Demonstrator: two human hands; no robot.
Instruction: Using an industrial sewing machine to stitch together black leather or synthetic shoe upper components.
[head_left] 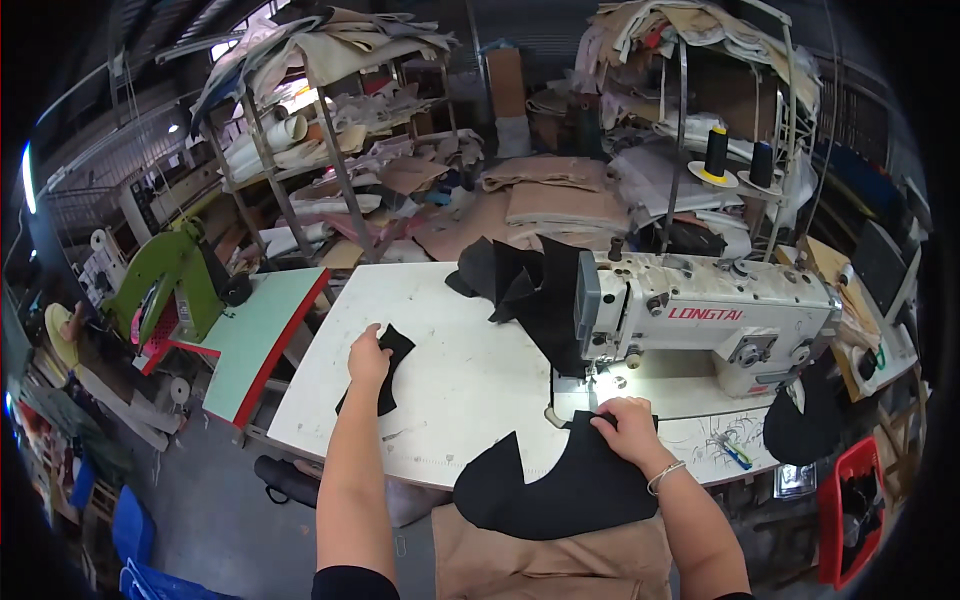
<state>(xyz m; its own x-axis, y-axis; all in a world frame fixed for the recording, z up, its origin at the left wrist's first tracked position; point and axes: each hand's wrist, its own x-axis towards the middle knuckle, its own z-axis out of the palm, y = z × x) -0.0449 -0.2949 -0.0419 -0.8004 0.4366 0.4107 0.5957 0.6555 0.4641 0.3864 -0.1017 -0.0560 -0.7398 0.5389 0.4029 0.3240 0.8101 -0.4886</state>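
Tan fabric [555,560] lay nearest the viewer, draped below the front edge of the white counter [450,380].

Large black cut piece [560,490]: lay across that front edge, partly overhanging the tan fabric, its far tip just in front of the sewing machine [700,320].

Right hand [628,428]: rested on the far tip of the large black piece, fingers [604,418] curled and pressing the cloth down close to the needle area of the sewing machine.

Left hand [368,358]: placed well to the left of the sewing machine, fingers closed on the upper end of a small black piece [385,380], which lay flat on the counter.

Heap of black pieces [525,290]: piled on the counter, touching the left end of the sewing machine.

Two dark thread cones [738,160]: stood on a stand behind the sewing machine.

Red bin [850,510]: sat to the right of and below the sewing machine, off the counter.

Green machine [170,280]: stood on a green-topped side table [260,340] far to the left of the sewing machine.

Shelving with folded beige material [330,130]: stood behind the counter, left of the sewing machine.
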